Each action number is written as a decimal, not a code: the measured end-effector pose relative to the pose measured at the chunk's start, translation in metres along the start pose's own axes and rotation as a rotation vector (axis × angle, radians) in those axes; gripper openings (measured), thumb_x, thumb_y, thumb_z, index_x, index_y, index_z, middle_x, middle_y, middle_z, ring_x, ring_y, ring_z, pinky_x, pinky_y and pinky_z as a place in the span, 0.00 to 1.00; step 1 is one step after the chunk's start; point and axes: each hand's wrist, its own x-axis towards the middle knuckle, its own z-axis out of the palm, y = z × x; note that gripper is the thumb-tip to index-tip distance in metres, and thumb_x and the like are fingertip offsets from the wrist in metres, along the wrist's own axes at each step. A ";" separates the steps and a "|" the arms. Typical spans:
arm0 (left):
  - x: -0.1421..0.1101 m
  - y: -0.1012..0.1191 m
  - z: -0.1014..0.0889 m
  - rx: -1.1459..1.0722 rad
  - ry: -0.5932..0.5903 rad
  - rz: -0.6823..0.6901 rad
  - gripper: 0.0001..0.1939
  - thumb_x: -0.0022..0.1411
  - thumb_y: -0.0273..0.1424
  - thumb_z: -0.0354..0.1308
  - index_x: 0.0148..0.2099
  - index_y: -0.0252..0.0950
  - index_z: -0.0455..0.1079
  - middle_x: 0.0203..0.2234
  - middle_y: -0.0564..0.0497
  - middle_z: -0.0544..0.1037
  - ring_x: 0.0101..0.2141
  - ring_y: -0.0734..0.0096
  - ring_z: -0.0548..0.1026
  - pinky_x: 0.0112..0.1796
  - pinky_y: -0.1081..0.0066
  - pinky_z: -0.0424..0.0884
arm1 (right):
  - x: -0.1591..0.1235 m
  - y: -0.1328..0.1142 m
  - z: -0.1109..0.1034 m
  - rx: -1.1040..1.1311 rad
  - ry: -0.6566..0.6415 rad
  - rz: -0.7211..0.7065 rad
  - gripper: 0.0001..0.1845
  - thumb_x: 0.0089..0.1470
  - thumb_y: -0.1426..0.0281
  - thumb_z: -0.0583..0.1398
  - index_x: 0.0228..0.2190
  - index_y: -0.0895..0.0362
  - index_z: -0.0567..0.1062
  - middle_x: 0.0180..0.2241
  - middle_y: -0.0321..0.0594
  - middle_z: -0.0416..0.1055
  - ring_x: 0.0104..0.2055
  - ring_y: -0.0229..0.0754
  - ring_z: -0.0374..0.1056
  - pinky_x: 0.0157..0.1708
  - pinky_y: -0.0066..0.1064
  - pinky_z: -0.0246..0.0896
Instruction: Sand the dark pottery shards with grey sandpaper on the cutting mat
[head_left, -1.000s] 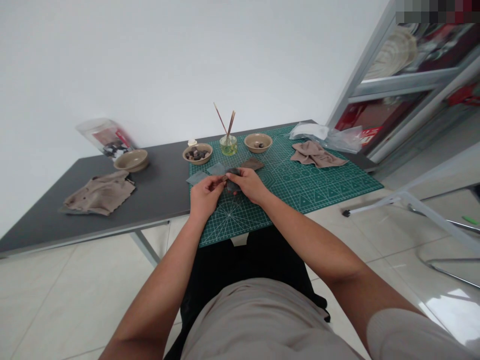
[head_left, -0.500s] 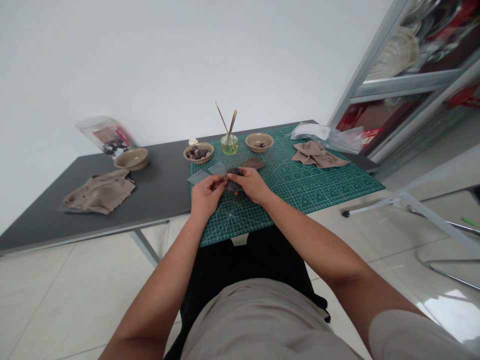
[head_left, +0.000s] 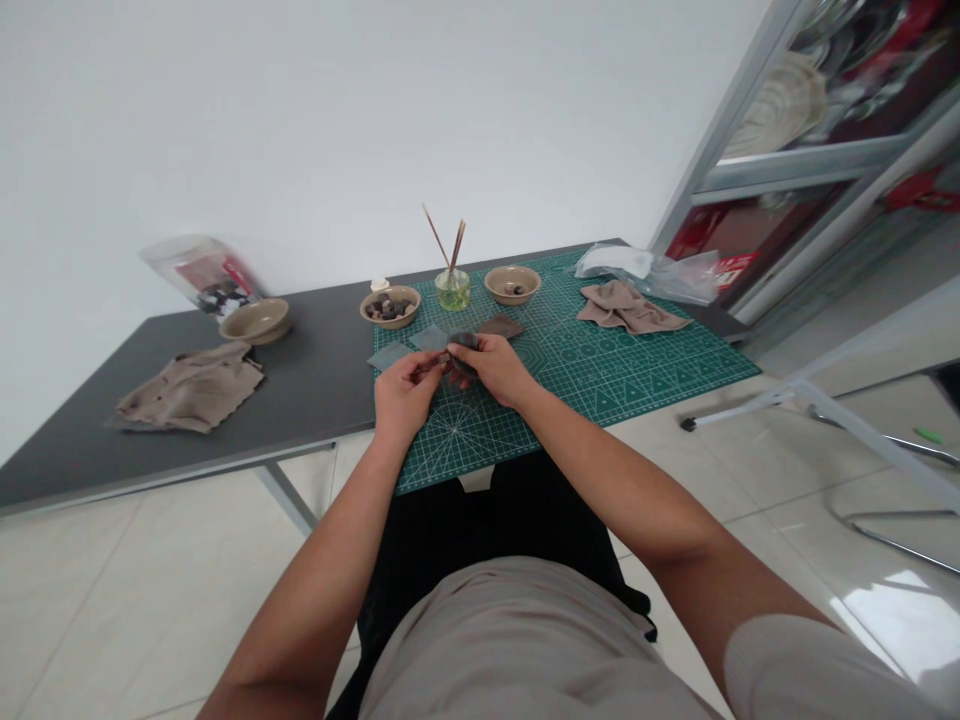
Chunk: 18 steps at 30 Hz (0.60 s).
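Observation:
My right hand (head_left: 501, 368) is closed on a dark grey, rounded piece (head_left: 466, 346), its thumb lying along the near side. Its exact kind does not show. Close against it, my left hand (head_left: 409, 390) pinches a small brownish lump (head_left: 442, 358) between thumb and fingers, partly hidden by them. Both hands are over the green cutting mat (head_left: 510, 440). Just beyond them lie grey-blue flat sheets (head_left: 426, 338) and a brown flat piece (head_left: 501, 326). A bowl (head_left: 390, 322) of several dark and brown stone-like lumps stands behind my left hand.
Another bowl (head_left: 512, 272) holds a few small lumps. Between the bowls, a glass jar (head_left: 453, 292) holds thin brushes or sticks. Cloths (head_left: 191, 390) lie at left and right (head_left: 630, 305). A bowl (head_left: 259, 325) and clear container (head_left: 199, 270) stand left; a plastic bag (head_left: 682, 275) lies back right.
The whole view has shifted slightly, so things sit a little further left. Both hands keep their grip, with the dark piece and the lump turned slightly between them.

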 end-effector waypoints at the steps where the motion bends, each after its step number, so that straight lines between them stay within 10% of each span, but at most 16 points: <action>1: 0.000 -0.001 0.000 -0.014 0.010 -0.012 0.10 0.57 0.33 0.64 0.41 0.39 0.82 0.33 0.52 0.84 0.31 0.69 0.79 0.35 0.71 0.73 | 0.000 0.000 0.000 0.017 -0.006 0.006 0.18 0.48 0.57 0.70 0.30 0.60 0.76 0.25 0.37 0.76 0.23 0.36 0.71 0.18 0.24 0.64; 18: 0.004 -0.006 -0.001 -0.127 0.028 -0.050 0.12 0.55 0.35 0.65 0.41 0.37 0.81 0.32 0.51 0.84 0.31 0.70 0.78 0.37 0.70 0.74 | 0.000 -0.006 -0.004 0.053 -0.030 0.080 0.19 0.38 0.62 0.75 0.29 0.61 0.78 0.24 0.38 0.76 0.23 0.34 0.68 0.19 0.24 0.57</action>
